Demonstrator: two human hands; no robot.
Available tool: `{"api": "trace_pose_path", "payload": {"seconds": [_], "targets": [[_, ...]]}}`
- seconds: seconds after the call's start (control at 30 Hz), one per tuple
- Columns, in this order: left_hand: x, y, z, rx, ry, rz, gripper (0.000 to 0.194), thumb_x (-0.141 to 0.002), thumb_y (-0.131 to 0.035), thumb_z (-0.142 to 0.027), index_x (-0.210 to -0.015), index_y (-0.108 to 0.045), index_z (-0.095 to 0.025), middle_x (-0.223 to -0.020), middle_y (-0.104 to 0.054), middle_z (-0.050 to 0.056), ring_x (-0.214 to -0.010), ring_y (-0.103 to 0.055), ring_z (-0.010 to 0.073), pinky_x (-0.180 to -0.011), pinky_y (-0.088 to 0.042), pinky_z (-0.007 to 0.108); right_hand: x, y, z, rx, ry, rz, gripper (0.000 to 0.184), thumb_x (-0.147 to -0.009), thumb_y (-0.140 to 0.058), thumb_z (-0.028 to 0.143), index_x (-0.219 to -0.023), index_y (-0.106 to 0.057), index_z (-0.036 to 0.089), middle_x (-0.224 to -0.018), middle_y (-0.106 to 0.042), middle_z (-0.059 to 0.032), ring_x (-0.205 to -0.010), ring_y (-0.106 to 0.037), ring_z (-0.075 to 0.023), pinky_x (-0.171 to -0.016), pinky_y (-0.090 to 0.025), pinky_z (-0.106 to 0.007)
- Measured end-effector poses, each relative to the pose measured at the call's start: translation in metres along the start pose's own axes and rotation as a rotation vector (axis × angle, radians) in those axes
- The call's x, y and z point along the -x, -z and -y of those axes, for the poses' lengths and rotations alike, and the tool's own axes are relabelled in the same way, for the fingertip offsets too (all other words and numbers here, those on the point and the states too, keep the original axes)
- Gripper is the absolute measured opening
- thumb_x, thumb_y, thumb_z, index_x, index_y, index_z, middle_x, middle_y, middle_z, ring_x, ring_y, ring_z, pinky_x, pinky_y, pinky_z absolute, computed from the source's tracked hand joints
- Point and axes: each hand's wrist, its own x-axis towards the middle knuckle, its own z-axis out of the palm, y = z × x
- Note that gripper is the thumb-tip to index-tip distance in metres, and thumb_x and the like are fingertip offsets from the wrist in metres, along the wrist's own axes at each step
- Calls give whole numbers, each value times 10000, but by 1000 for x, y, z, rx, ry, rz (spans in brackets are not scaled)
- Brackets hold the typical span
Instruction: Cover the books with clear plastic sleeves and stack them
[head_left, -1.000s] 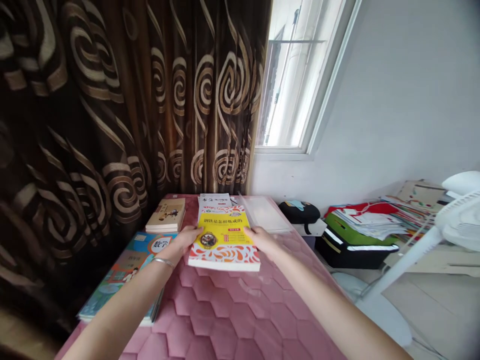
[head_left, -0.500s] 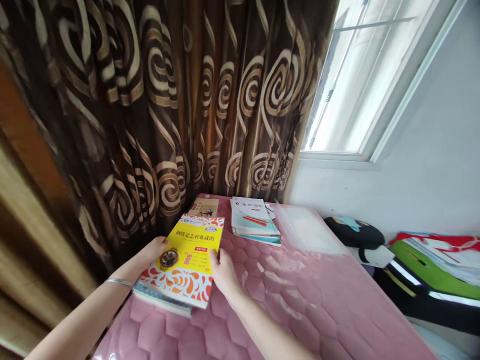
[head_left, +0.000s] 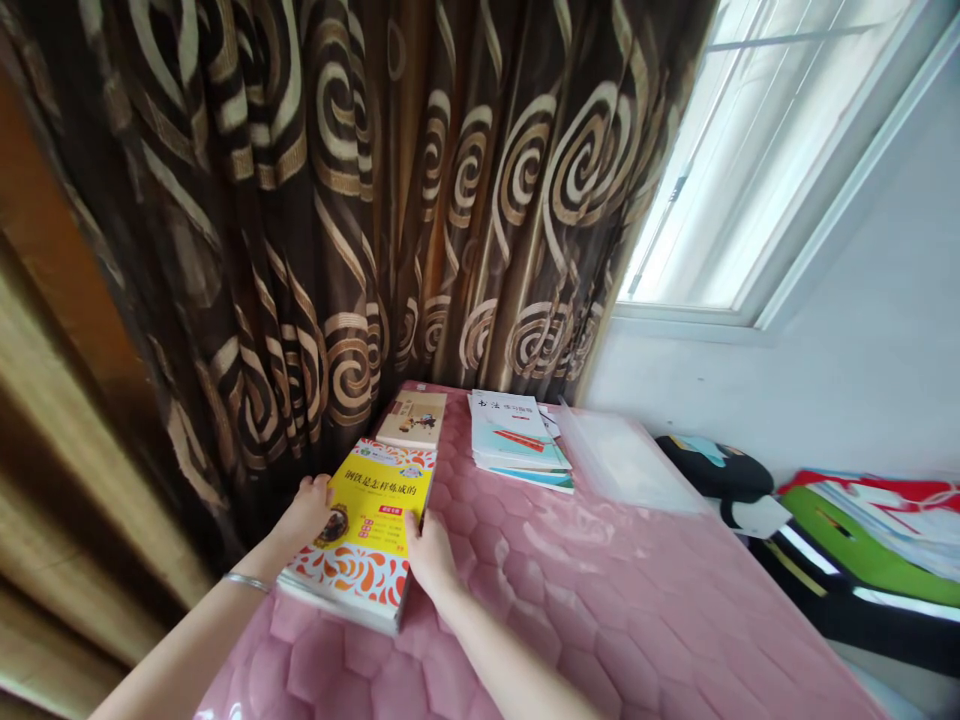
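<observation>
A yellow book (head_left: 382, 525) with orange-and-white patterned ends lies on top of at least one other book at the near left of the pink quilted surface. My left hand (head_left: 311, 510), with a bangle on its wrist, grips the left edge. On the opposite edge, my right hand (head_left: 430, 550) has its thumb over the cover and its other fingers mostly hidden at the side. Just behind the far end of the yellow book is a tan book (head_left: 412, 418). To the right of that, a stack of white-and-teal books (head_left: 517, 432) sits apart from both hands.
A clear plastic folder (head_left: 626, 455) lies at the back right of the pink surface (head_left: 570, 600). Beyond its right edge are a black case (head_left: 716, 470) and a green-and-black bag (head_left: 862, 540) with papers. Patterned curtains (head_left: 337, 250) hang behind, beside a window (head_left: 742, 180).
Both hands have brought the yellow book down and slightly left, squaring it over the book beneath. The tan book behind shows more now. The camera view has shifted slightly.
</observation>
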Motion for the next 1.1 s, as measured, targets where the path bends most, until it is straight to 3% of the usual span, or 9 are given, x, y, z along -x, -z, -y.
{"api": "trace_pose_path", "payload": {"seconds": [0.13,0.23,0.43,0.63,0.77,0.83,0.9,0.97,1.1], "targets": [[5,-2,0,-108,48,49,366,-878,-409,-141,-1174,-603,-48,-1059,-594,226,-963,-583,311,-735,-508,424,1,4,3,0,-20,28,325,-949,-389,346,-988,-633,134,-1013,-712,-171,-894,-696,-241,-683,-515,-267],[12,-5,-1,-168,-30,122,339,-842,-434,-80,-1083,-672,-58,-1063,-617,243,-951,-595,308,-731,-509,406,3,6,1,60,3,48,344,-951,-375,352,-1013,-640,141,-1020,-703,-157,-911,-687,-240,-722,-510,-276],[22,-9,-6,-265,-135,190,402,-834,-378,4,-1107,-674,0,-1091,-634,295,-894,-637,290,-769,-508,394,1,-7,-16,42,3,-17,482,-958,-324,364,-1294,-527,83,-1211,-563,-206,-1067,-634,-249,-905,-493,-320],[23,-3,-10,-301,-104,198,353,-830,-396,-10,-1017,-695,6,-975,-648,257,-823,-647,269,-744,-513,368,-4,-24,-24,-5,1,-66,467,-942,-366,325,-1321,-511,94,-1247,-534,-204,-1214,-531,-280,-1068,-400,-399],[24,12,-22,-312,-23,160,410,-822,-353,-15,-1056,-689,4,-963,-655,251,-839,-652,287,-787,-525,428,-2,-15,-22,-6,-16,24,463,-959,-362,333,-1339,-497,105,-1339,-478,-200,-1296,-463,-267,-1109,-356,-384],[26,19,-41,-339,65,76,466,-844,-326,-45,-1195,-630,-6,-1048,-649,265,-907,-648,329,-854,-498,537,3,-2,-26,-52,76,111,451,-979,-325,347,-1344,-502,151,-1319,-508,-155,-1279,-484,-230,-1089,-383,-353],[31,23,-73,-353,57,-55,529,-856,-316,-63,-1333,-544,-79,-1276,-580,246,-1123,-577,364,-1006,-369,634,10,19,-35,-34,223,183,418,-980,-327,330,-1320,-537,209,-1260,-563,-106,-1224,-525,-209,-1062,-410,-342],[39,18,-115,-295,-112,-134,586,-829,-328,-37,-1371,-521,-148,-1430,-494,175,-1319,-437,337,-1125,-222,614,18,47,-49,107,341,203,386,-943,-420,289,-1288,-579,227,-1230,-594,-95,-1190,-534,-231,-1065,-397,-371],[53,-15,-209,-53,-377,-56,591,-799,-371,-44,-1319,-579,-235,-1409,-543,102,-1358,-420,265,-1172,-204,540,33,125,-87,489,382,194,391,-869,-558,258,-1254,-625,287,-1277,-599,-80,-1200,-499,-295,-1048,-371,-479]]}}
